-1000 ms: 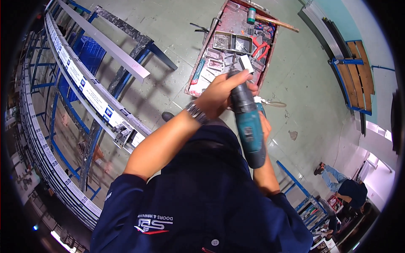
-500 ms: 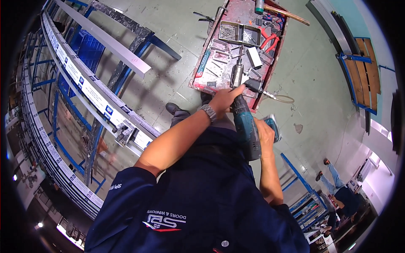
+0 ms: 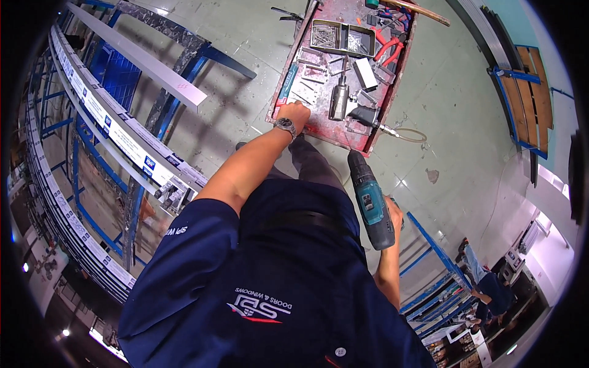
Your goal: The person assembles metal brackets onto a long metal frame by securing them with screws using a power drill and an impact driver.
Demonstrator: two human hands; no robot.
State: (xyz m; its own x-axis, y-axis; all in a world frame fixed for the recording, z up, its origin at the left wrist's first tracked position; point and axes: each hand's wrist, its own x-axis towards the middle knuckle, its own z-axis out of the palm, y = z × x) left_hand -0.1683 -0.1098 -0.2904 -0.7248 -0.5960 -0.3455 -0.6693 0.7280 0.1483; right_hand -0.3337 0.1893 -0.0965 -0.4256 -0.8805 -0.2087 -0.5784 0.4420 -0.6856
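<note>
A teal and black cordless drill (image 3: 373, 205) is gripped by my right hand (image 3: 394, 214), its chuck pointing away toward the tray. The drill body hides part of that hand. My left hand (image 3: 294, 115), with a watch on the wrist, is down at the near left corner of a red tool tray (image 3: 325, 138). Its fingers are curled and largely hidden, so whatever they hold cannot be made out. A long teal box (image 3: 288, 84) lies just beyond that hand. To its right rests a metal air drill (image 3: 339, 100) with a black handle (image 3: 363, 115).
Also in the tray are a two-part tin (image 3: 325, 35) of screws, a white block (image 3: 366, 74) and red-handled pliers (image 3: 389, 48). A wooden-handled mallet crosses the far edge. Long wrapped profiles (image 3: 101, 113) on blue racks stand at left. Another person (image 3: 494, 294) is far right.
My left hand has let go of the drill's front end and moved left to the tray's corner. My right hand has drawn the drill nearer and slightly right, apart from the tray.
</note>
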